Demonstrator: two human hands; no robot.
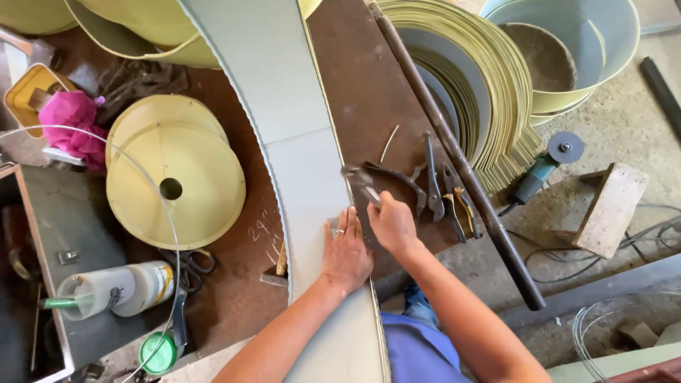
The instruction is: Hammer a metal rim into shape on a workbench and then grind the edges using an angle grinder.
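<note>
Landmark: the curved grey sheet strip (298, 156), a long arc of metal lying across the rusty brown counter (355, 92).
Left hand (345, 250): flat on the strip near its right edge, palm down, fingers spread and pressing the metal; its grip closes on nothing.
Right hand (391, 223): just right of the left hand, at the strip's right edge; its grip is pressed together around the handle of the locking pliers (360, 181).
Locking pliers: head up at the strip's right edge, tilted away from the person; whether the nose bites the metal I cannot tell.
Other hand tools (440, 188): several dark pliers and snips on the counter, just right of the strip, beside the right hand.
Long bar (454, 156): a dark rod lying slantwise along the counter's right rim, right of the tools.
Yellow cone (176, 174): a shallow cone with a round hole on top, left of the strip.
Stacked yellow arcs (489, 85): standing on edge, well right of the strip.
Angle grinder (546, 167): on the floor, far right of the strip.
</note>
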